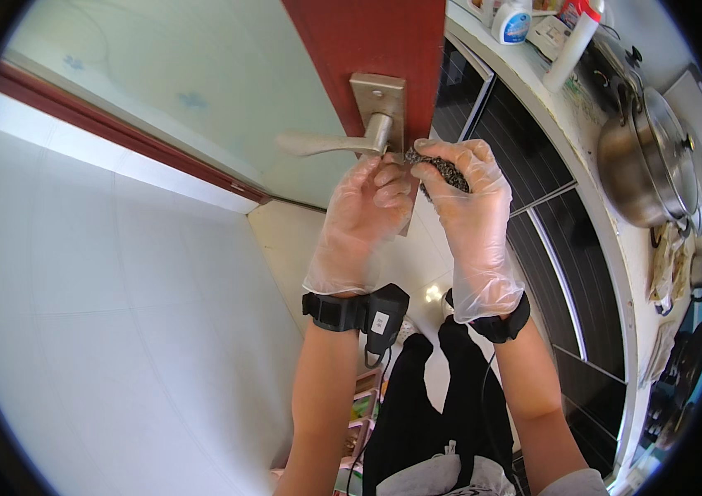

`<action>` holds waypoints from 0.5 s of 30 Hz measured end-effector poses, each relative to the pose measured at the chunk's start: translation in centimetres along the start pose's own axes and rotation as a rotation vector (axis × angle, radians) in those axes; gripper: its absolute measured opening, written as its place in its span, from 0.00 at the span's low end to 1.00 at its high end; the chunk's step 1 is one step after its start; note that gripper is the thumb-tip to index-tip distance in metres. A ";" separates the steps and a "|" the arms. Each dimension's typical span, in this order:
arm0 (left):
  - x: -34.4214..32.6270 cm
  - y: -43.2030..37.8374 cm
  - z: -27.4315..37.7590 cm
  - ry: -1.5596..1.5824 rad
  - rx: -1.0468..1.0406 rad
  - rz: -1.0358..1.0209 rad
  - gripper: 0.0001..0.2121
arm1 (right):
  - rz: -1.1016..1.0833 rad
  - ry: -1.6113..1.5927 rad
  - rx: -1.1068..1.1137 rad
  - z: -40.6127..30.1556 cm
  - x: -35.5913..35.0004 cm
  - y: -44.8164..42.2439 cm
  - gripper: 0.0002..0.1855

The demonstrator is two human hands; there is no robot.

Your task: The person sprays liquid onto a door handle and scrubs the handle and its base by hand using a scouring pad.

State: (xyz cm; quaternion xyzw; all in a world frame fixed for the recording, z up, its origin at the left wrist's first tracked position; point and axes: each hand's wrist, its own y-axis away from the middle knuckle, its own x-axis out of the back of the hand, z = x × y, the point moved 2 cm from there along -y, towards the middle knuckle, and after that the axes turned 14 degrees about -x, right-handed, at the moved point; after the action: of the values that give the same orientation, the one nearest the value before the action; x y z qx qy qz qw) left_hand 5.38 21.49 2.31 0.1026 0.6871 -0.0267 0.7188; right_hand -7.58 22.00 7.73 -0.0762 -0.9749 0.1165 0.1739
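Observation:
A metal lever door handle (pixel 332 144) juts left from its long metal backplate (pixel 382 93), fixed on a red door frame stile (pixel 366 37). My left hand (pixel 371 211), in a clear disposable glove, has its fingers curled at the lower part of the backplate, just below the lever. Whether those fingertips pinch something small is hidden. Gloved the same way, my right hand (pixel 472 186) grips a dark metal scouring pad (pixel 450 175) between thumb and fingers. The pad is close to the right edge of the backplate, beside my left fingertips.
Frosted glass (pixel 202 80) fills the door left of the stile. At right, a curved-looking countertop (pixel 605 204) over black cabinets (pixel 524 130) holds a steel pot (pixel 630 167), a white spray can (pixel 574 49) and a bottle (pixel 512 25). A pink shelf rack (pixel 360 428) stands by my legs.

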 end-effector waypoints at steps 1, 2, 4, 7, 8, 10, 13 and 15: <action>0.1 0.0 0.0 0.011 -0.013 -0.008 0.05 | 0.029 -0.001 0.033 -0.3 -0.3 -0.1 0.10; 0.2 0.1 0.0 0.019 -0.016 -0.017 0.05 | 0.039 0.061 0.034 -0.8 -0.7 -0.1 0.10; 0.2 0.2 -0.1 0.040 -0.022 -0.025 0.04 | 0.053 0.159 0.100 -1.3 -1.5 -0.1 0.09; 0.2 0.2 0.0 -0.011 -0.085 -0.031 0.04 | 0.084 0.277 0.237 -1.1 -2.4 -0.5 0.08; 0.2 0.2 0.0 -0.063 -0.080 0.028 0.05 | 0.096 0.346 0.285 -1.0 -2.5 -0.7 0.08; -0.3 0.5 -0.1 -0.113 -0.080 0.089 0.08 | 0.102 0.412 0.335 -1.0 -2.7 -0.7 0.07; -0.7 0.5 -0.1 -0.168 -0.149 0.058 0.07 | 0.140 0.552 0.356 -0.8 -3.0 -0.6 0.07; -0.3 -0.1 0.3 -0.228 -0.119 0.067 0.06 | 0.191 0.422 0.354 -0.2 -3.0 -0.5 0.07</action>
State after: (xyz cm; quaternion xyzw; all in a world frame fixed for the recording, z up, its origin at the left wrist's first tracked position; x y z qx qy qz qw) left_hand 5.67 21.35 2.62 0.0789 0.5975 0.0266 0.7976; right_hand -4.78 20.97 7.13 -0.1587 -0.8701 0.2820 0.3719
